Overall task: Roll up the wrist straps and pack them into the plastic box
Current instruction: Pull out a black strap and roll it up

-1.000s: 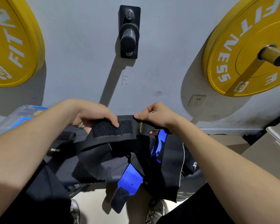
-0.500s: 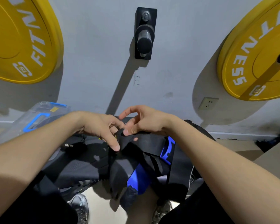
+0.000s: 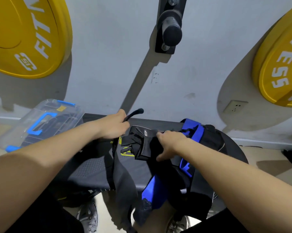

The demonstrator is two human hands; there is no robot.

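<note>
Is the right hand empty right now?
No: the right hand grips a bunched black wrist strap, while the left hand grips a long black strap.

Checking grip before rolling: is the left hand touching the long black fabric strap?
Touching. Head view: left hand curls round the long black fabric strap, whose end pokes out above.
</note>
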